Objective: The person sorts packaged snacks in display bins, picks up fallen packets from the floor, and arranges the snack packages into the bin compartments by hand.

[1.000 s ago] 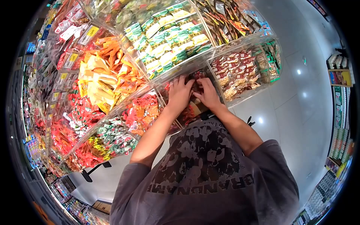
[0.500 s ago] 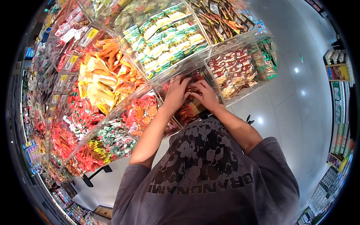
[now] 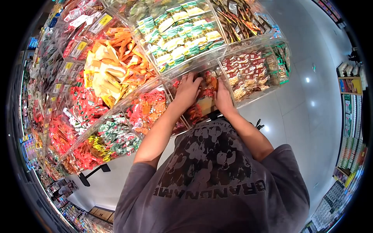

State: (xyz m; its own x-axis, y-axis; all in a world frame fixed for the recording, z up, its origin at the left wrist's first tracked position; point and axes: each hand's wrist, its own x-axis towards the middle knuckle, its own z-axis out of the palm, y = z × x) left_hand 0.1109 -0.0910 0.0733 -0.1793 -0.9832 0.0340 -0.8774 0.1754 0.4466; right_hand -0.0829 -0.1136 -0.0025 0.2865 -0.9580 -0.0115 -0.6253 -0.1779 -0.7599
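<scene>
Both of my hands are inside a clear bin (image 3: 207, 113) of small red and brown wrapped snack packets (image 3: 211, 81). My left hand (image 3: 188, 91) lies over the packets on the left side, fingers stretched and thumb apart. Along the bin's right wall, my right hand (image 3: 223, 98) reaches down with straight fingers beside the packets. Neither hand visibly grips a packet. Part of the bin's contents is hidden under my hands, and a tan bottom patch shows between my wrists.
Green and white packets (image 3: 180, 35) fill the bin behind. Maroon packets (image 3: 246, 68) sit on the right, red-orange ones (image 3: 149, 110) on the left, and yellow-orange bags (image 3: 110, 73) beyond. Clear dividers (image 3: 194, 70) stand between bins. Grey tiled floor (image 3: 303, 112) runs along the right.
My hands were close together over the packets. Now they are spread apart, the right one moved to the right wall, exposing packets between them. The view has shifted slightly.
</scene>
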